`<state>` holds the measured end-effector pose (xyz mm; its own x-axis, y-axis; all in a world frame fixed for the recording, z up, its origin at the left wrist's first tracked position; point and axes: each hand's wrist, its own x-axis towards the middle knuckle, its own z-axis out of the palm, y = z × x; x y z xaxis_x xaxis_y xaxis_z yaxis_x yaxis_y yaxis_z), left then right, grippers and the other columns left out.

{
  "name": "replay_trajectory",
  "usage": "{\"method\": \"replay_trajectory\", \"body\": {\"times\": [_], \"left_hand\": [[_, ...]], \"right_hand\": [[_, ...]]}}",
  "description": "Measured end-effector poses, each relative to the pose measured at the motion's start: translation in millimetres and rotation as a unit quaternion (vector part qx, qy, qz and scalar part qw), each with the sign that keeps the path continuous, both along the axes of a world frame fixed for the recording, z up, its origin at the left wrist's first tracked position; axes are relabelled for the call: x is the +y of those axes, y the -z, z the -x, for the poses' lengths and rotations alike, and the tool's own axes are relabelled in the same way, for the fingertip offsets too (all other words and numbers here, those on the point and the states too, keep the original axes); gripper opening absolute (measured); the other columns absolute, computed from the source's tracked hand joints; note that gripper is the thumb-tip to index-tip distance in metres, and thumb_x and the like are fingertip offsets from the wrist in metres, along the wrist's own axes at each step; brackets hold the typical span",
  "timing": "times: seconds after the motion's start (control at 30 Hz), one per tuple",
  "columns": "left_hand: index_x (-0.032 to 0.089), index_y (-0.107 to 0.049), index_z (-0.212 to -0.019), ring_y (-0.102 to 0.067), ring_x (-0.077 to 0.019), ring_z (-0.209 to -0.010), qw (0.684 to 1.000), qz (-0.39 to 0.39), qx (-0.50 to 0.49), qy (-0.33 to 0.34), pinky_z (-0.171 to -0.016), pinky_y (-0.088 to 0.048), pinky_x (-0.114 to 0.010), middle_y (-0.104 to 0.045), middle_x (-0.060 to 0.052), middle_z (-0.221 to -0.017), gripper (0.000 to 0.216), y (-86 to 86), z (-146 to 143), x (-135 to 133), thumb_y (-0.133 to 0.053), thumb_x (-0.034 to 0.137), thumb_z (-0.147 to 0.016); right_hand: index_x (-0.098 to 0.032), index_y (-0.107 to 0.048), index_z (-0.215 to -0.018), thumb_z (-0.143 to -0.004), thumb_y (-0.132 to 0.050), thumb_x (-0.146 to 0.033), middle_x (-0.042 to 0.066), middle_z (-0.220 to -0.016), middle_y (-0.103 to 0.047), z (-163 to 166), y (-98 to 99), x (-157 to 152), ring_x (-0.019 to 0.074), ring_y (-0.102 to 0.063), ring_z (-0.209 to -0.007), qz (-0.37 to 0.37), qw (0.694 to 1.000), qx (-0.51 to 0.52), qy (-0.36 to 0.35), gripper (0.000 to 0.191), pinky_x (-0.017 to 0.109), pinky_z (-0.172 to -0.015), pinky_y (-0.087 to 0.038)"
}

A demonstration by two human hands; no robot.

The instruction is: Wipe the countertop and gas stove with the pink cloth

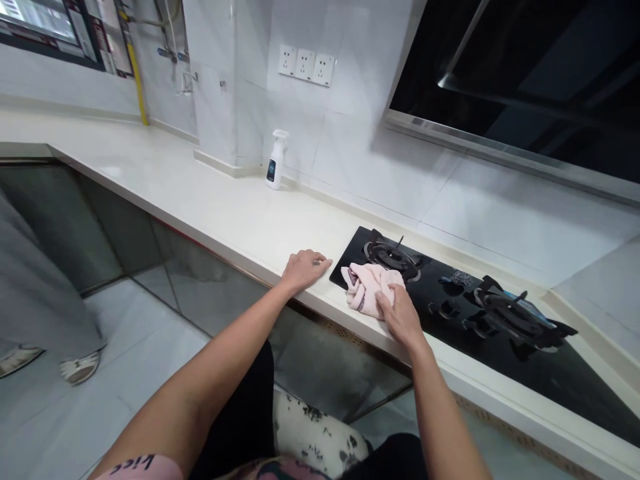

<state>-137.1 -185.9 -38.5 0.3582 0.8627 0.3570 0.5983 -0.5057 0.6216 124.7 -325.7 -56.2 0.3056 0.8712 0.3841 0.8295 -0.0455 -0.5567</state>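
My right hand (399,315) presses down on a crumpled pink cloth (364,285) at the near left corner of a black glass gas hob (550,373), its fingers curled over the cloth. The cloth lies just in front of the left burner (393,255). My left hand (303,268) rests on the front edge of the white countertop (200,193), just left of the hob, fingers bent and flat on the surface, holding nothing.
A white spray bottle (275,160) stands by the tiled wall behind. The right burner (510,313) and knobs (450,300) sit further along the hob. A black range hood (525,73) hangs above. Another person's feet in sandals (80,367) stand on the floor at left.
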Motion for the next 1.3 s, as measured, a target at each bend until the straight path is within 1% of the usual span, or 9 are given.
{"method": "replay_trajectory", "body": {"times": [0.1,0.23,0.4,0.53,0.7,0.87,0.97,1.13,1.3], "left_hand": [[0.024,-0.082,-0.110,-0.063,-0.0339,-0.124,1.000,0.012,-0.010,-0.006,-0.114,-0.041,-0.048,-0.075,-0.011,-0.126,0.048,-1.1,-1,1,-0.050,0.059,-0.097],[0.026,-0.081,-0.109,-0.067,-0.0300,-0.119,0.999,0.017,-0.046,0.008,-0.109,-0.047,-0.041,-0.076,-0.007,-0.125,0.047,0.7,3,6,-0.052,0.060,-0.095],[0.025,-0.080,-0.107,-0.069,-0.0270,-0.116,0.994,0.031,-0.098,0.028,-0.103,-0.052,-0.036,-0.077,-0.007,-0.123,0.049,9.3,12,19,-0.055,0.063,-0.090],[0.024,-0.080,-0.109,-0.069,-0.0272,-0.115,0.995,0.038,-0.076,0.051,-0.103,-0.052,-0.036,-0.077,-0.007,-0.122,0.051,11.2,15,25,-0.057,0.064,-0.086],[0.026,-0.079,-0.113,-0.068,-0.0294,-0.120,0.998,0.022,0.006,0.050,-0.108,-0.050,-0.039,-0.077,-0.006,-0.126,0.050,5.5,15,22,-0.061,0.062,-0.084],[0.024,-0.075,-0.123,-0.064,-0.0292,-0.127,0.996,0.018,0.065,0.051,-0.112,-0.049,-0.041,-0.072,-0.008,-0.135,0.050,-7.3,17,21,-0.063,0.053,-0.085],[0.026,-0.068,-0.138,-0.049,-0.0328,-0.145,0.997,-0.011,0.075,0.020,-0.120,-0.041,-0.050,-0.056,-0.012,-0.155,0.059,-16.6,9,5,-0.059,0.059,-0.090],[0.044,-0.050,-0.155,-0.019,-0.0468,-0.159,0.967,0.023,0.243,0.072,-0.120,-0.017,-0.079,-0.028,-0.004,-0.175,0.078,-28.2,-38,-43,-0.049,0.083,-0.087],[0.042,-0.039,-0.163,-0.008,-0.0553,-0.158,0.951,0.027,0.287,0.115,-0.117,-0.001,-0.085,-0.026,-0.008,-0.176,0.095,-26.9,-109,-79,-0.036,0.093,-0.083]], "right_hand": [[-0.012,-0.063,-0.128,-0.081,-0.062,-0.058,0.026,-0.135,-0.062,33,1.8,18,0.0425,-0.055,-0.129,-0.005,1.000,-0.004,-0.003,0.066,0.057,-0.114,-0.039],[-0.011,-0.063,-0.129,-0.083,-0.062,-0.052,0.025,-0.135,-0.062,77,-0.8,36,0.0420,-0.053,-0.132,-0.030,0.997,-0.007,-0.064,0.062,0.058,-0.117,-0.036],[-0.021,-0.064,-0.124,-0.091,-0.053,-0.044,0.011,-0.128,-0.070,92,-0.5,34,0.0282,-0.064,-0.118,-0.068,0.980,0.038,-0.181,0.042,0.044,-0.106,-0.047],[-0.021,-0.063,-0.117,-0.096,-0.037,-0.039,0.007,-0.108,-0.075,80,5.4,35,0.0224,-0.068,-0.096,-0.092,0.981,0.105,-0.132,0.038,0.034,-0.088,-0.052],[-0.021,-0.062,-0.113,-0.094,-0.034,-0.039,0.009,-0.110,-0.075,60,9.9,37,0.0234,-0.068,-0.100,-0.113,0.982,0.147,-0.039,0.038,0.033,-0.088,-0.051],[-0.024,-0.067,-0.095,-0.089,-0.042,-0.039,0.007,-0.100,-0.076,2,8.1,5,0.0255,-0.069,-0.095,-0.102,0.989,0.106,-0.003,0.029,0.037,-0.088,-0.051],[-0.024,-0.068,-0.095,-0.088,-0.044,-0.040,0.008,-0.100,-0.074,-36,7.6,-22,0.0265,-0.069,-0.095,-0.080,0.995,0.062,0.013,0.029,0.040,-0.091,-0.051],[-0.021,-0.070,-0.110,-0.089,-0.048,-0.039,0.016,-0.136,-0.065,-64,20.4,-42,0.0344,-0.054,-0.135,-0.036,0.998,-0.023,0.042,0.036,0.056,-0.117,-0.034],[-0.021,-0.065,-0.126,-0.098,-0.035,-0.037,0.014,-0.143,-0.062,-69,44.2,-37,0.0316,-0.052,-0.138,0.031,0.986,-0.151,0.067,0.044,0.057,-0.118,-0.034]]}}
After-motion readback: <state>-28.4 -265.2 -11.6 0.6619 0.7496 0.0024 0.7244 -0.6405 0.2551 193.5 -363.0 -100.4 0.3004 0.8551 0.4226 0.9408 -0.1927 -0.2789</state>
